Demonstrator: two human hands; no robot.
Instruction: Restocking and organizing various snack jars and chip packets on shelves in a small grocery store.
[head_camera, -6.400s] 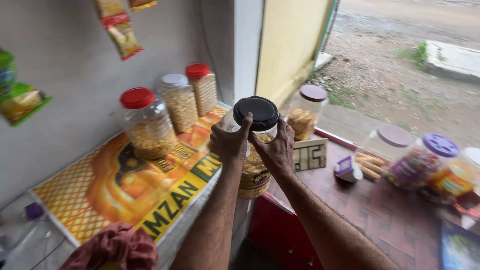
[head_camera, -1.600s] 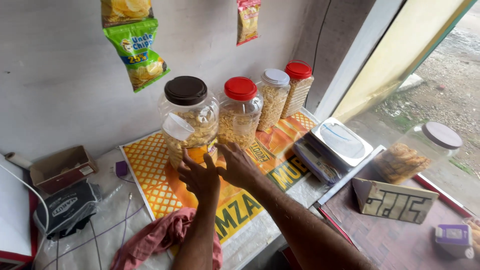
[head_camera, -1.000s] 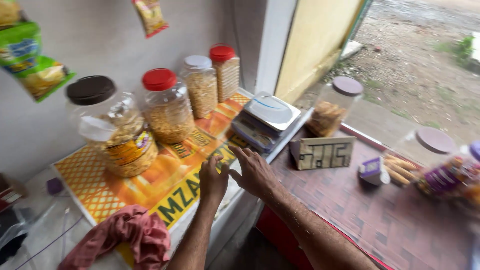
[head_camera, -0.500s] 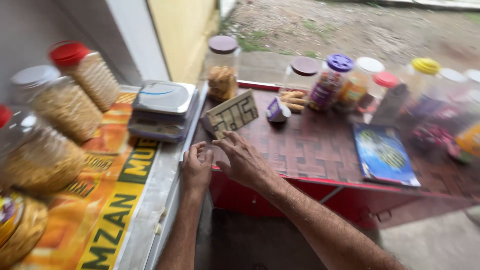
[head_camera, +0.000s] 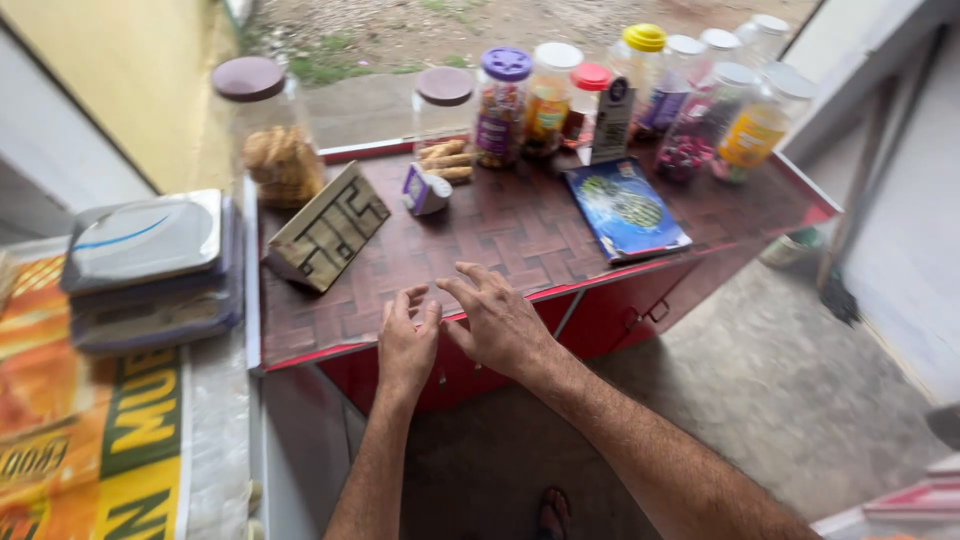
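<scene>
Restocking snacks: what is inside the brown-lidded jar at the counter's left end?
The brown-lidded jar holds round, light-brown biscuits in its lower half; the upper half looks empty. Its far side is hidden.

Blue book flat on counter; lidded jars along back edge; weighing scale left.

Both forearms were bare, with no sleeves in view; the left hand and right hand wore no gloves, rings or watch; dark hair showed along the forearms; a sandalled foot appeared below.
</scene>
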